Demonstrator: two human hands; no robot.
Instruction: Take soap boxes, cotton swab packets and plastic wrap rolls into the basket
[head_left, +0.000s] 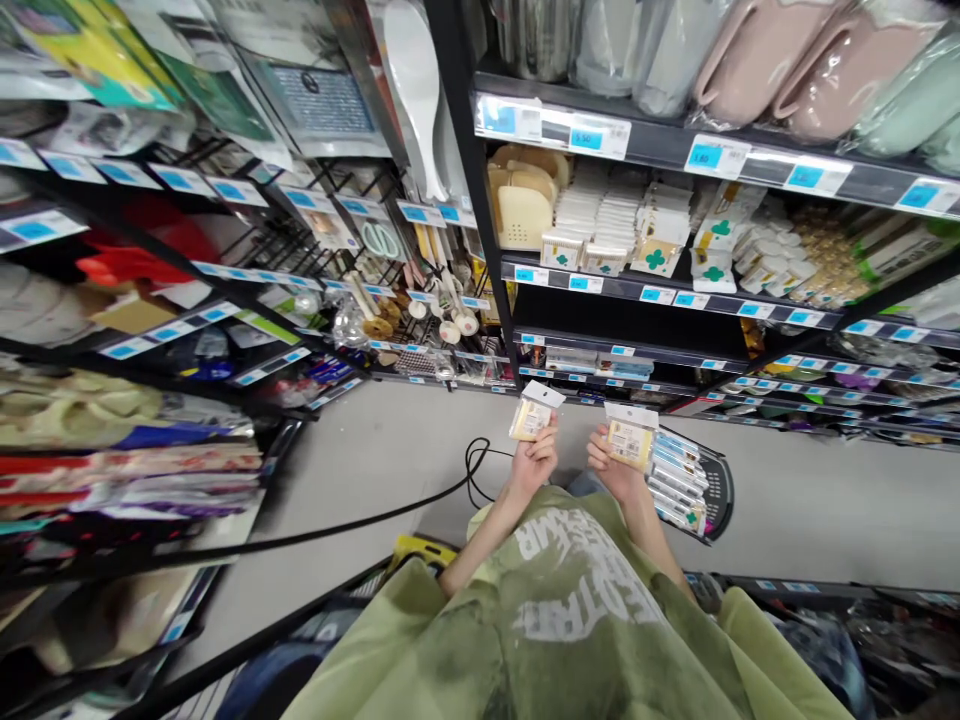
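My left hand (537, 460) is closed on a small flat packet (531, 418) with a white hang-tab header and a pale yellow body. In my right hand (609, 468) is a similar packet (630, 438), its printed label turned up toward me. Both packets are held apart, in front of my green shirt, over the floor. Just right of my right hand, a dark shopping basket (721, 498) holds several blue-and-white packs (677, 480). The print on the packets is too small to read.
Ahead, a shelf (660, 277) carries rows of white packets with green clover marks (654, 258). Utensils hang on racks (420, 240) at the left. Pink pitchers (765, 60) stand high on the right. A black cable (360, 518) crosses the grey floor (360, 440).
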